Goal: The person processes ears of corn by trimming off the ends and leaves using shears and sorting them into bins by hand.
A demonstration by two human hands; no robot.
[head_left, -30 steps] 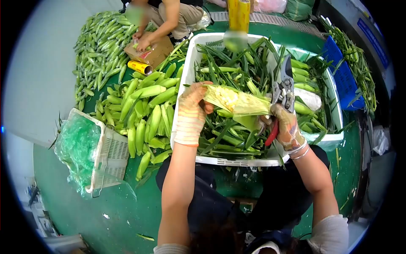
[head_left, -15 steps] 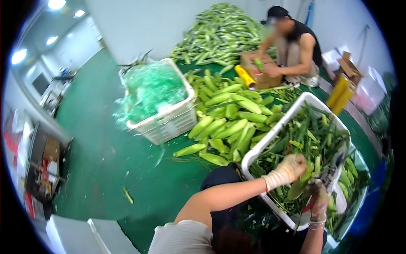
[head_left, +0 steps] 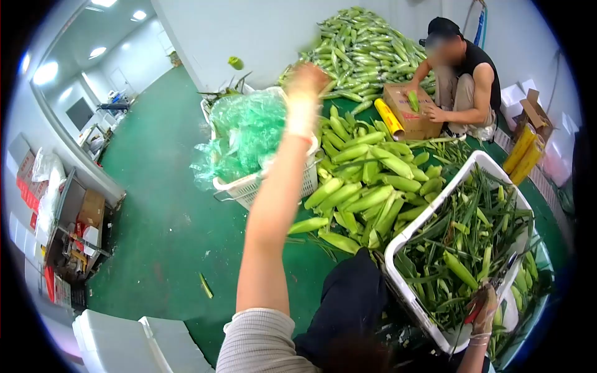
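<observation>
My left hand [head_left: 305, 87], gloved and smeared by motion, is stretched far forward, over the right rim of the crate with green plastic film [head_left: 239, 133]. Its fingers cannot be made out. A short green piece [head_left: 235, 63], apparently corn, shows in mid-air against the wall, apart from that hand. At the lower right, my gloved right hand [head_left: 485, 311] is closed round red-handled shears [head_left: 475, 309], the blades pointing up. Close by, an ear of corn [head_left: 460, 269] lies on the cut leaves in the white tub [head_left: 398, 248].
Unwrapped corn [head_left: 373, 180] is heaped on the green floor between the crate and tub. Behind it rises a pile of wrapped corn [head_left: 367, 53]. A co-worker [head_left: 476, 81] squats at a cardboard box [head_left: 410, 112] with an ear in hand. A yellow roll [head_left: 389, 119] leans there.
My left hand has swung from the tub forward and left, up over the crate. A green piece now shows in the air. The right hand still grips the shears. The view has shifted slightly.
</observation>
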